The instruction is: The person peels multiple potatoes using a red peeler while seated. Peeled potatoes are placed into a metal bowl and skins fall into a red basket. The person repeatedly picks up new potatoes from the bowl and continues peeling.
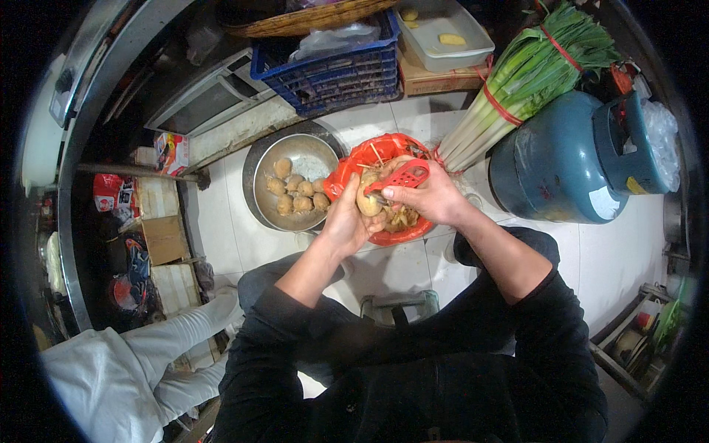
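My left hand (350,220) grips a potato (370,201) that is pale and peeled on the side facing up. In my right hand (435,194) is a peeler with a perforated red handle (409,173), its head against the potato. Both hands are above a bin lined with a red plastic bag (354,156), where peelings (401,219) lie. To the left stands a round metal basin (303,158) holding several unpeeled brown potatoes (304,189). My hands partly hide the bag's contents.
Leeks tied with red string (501,105) lean beside a blue gas cylinder (554,158) on the right. Behind the bin are a blue plastic crate (332,75) and a white tub (448,33) on a cardboard box (437,83). A person in pale clothing (105,376) is at the lower left.
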Demonstrator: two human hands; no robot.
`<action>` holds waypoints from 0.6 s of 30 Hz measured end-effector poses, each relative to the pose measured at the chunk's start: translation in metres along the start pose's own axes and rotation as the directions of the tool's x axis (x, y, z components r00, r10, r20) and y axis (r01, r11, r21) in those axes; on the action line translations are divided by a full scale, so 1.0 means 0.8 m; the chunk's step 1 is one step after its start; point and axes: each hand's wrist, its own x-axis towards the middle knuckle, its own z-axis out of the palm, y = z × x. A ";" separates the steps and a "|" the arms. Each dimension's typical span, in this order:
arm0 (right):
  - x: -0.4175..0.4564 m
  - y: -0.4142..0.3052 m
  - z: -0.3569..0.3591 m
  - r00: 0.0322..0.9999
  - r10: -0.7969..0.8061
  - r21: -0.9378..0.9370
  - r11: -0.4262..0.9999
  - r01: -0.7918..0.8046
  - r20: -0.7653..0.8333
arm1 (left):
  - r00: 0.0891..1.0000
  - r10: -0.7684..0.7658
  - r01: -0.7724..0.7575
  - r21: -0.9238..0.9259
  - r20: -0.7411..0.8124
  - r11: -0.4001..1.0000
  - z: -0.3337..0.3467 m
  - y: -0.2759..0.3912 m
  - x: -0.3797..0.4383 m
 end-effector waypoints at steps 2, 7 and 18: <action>0.002 0.008 0.002 0.997 -0.078 -0.007 0.997 0.078 0.005 | 0.998 -0.020 0.018 -0.026 -0.060 0.999 0.004 0.001 0.000; 0.003 0.018 0.007 0.996 -0.079 0.022 0.997 0.078 0.039 | 0.992 0.022 -0.017 0.044 -0.127 0.999 0.004 -0.001 0.002; 0.021 0.034 -0.016 0.972 -0.009 0.417 0.902 0.110 -0.236 | 0.992 0.098 -0.077 0.225 -0.085 0.971 -0.014 0.003 0.007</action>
